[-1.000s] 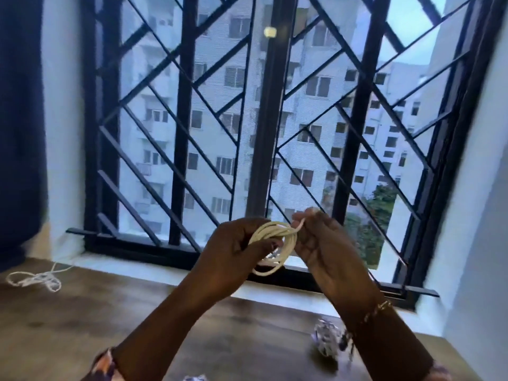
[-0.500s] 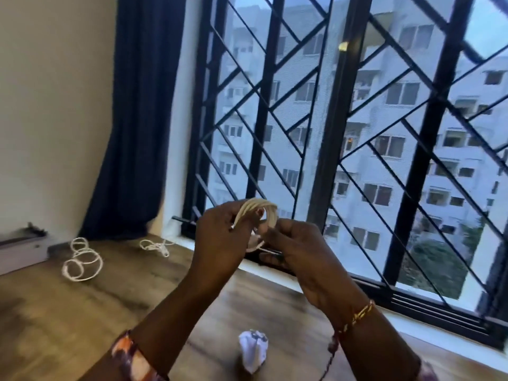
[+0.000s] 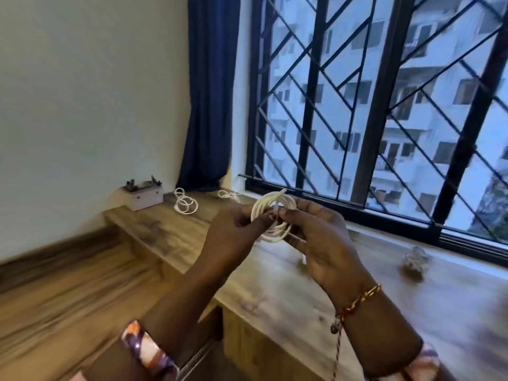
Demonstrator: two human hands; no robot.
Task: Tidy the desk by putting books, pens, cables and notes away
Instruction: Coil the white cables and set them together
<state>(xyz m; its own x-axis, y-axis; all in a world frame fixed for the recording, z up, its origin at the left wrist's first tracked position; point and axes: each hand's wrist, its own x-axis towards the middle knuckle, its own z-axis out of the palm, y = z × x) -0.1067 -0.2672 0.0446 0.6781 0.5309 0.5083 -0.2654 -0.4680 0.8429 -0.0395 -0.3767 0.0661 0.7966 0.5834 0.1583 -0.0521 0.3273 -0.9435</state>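
Observation:
A white cable [image 3: 286, 204] is wound into a small coil and held up above the wooden desk [image 3: 288, 292]. My left hand [image 3: 233, 237] grips the coil's left side. My right hand [image 3: 321, 243] pinches the cable at the coil's middle, thumb and fingers on it. A second white cable [image 3: 185, 204] lies loosely looped on the desk at the far left. A third, smaller white cable [image 3: 229, 195] lies by the window corner. A crumpled paper note [image 3: 415, 259] sits on the desk at the right, blurred.
A small white box [image 3: 143, 198] with dark items on top stands against the wall at the desk's far left end. A dark blue curtain [image 3: 209, 92] hangs in the corner. The barred window [image 3: 368, 105] runs along the desk's back edge. The floor [image 3: 55, 292] lies left.
The view has swung left, bringing the wall, the box and the desk's left end into sight. Both hands have kept hold of the coil and my right fingers have moved to its middle.

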